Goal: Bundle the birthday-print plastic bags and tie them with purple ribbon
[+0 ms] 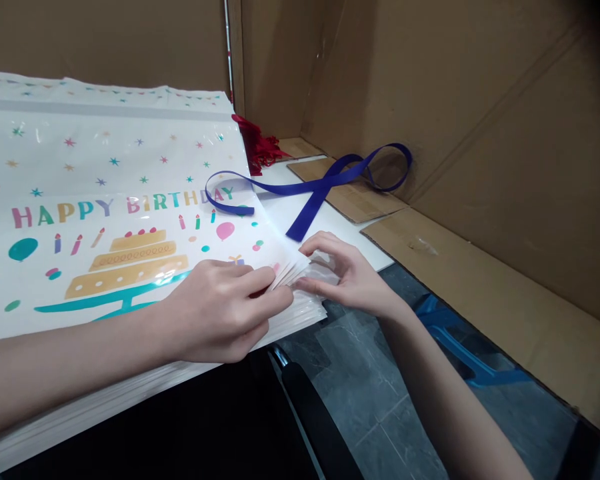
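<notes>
A thick stack of white, glossy plastic sheets (145, 157) lies on the left, printed with HAPPY BIRTHDAY, a cake, candles, balloons and stars. Whether they are single sheets or flat bags I cannot tell. My left hand (230, 303) rests over the near right corner, its thumb and fingers closed on several lifted layers. From the other side, my right hand (350, 273) has its thumb and fingertips around the fanned corner edges. A dark blue ribbon (325, 183) curls across the stack's right edge, just beyond both hands.
Red stringy material (257, 145) sits behind the stack's right edge. Cardboard walls (460, 107) rise at the back and right, with a cardboard flap (500, 307) along the side. Below are a black armrest (315, 420), grey floor tiles (375, 393) and a blue plastic object (465, 350).
</notes>
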The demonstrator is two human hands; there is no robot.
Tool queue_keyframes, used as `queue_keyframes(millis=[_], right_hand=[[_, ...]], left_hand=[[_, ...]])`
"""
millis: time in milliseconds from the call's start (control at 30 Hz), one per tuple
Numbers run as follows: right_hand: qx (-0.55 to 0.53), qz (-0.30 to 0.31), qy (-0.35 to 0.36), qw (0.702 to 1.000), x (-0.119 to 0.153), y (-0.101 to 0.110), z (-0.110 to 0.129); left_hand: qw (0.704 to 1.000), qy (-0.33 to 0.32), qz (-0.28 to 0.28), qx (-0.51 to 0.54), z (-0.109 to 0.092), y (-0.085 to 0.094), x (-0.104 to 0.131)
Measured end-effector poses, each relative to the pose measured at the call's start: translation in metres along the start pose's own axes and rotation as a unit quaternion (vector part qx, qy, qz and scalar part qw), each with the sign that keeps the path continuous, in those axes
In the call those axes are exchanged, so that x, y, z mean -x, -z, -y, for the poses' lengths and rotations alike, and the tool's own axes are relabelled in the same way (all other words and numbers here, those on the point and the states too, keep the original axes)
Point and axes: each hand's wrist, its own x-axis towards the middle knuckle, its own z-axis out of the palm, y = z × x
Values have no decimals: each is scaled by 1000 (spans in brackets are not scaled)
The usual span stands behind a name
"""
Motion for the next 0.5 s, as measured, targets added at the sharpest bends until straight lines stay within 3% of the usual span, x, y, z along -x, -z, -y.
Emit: queue_keyframes(millis=[267, 500], right_hand=[[133, -8, 79, 988, 0, 0, 13], [308, 48, 197, 930, -16, -3, 30]], left_hand=[[999, 23, -23, 31, 3, 1, 0], [994, 61, -31, 80, 9, 7, 1]])
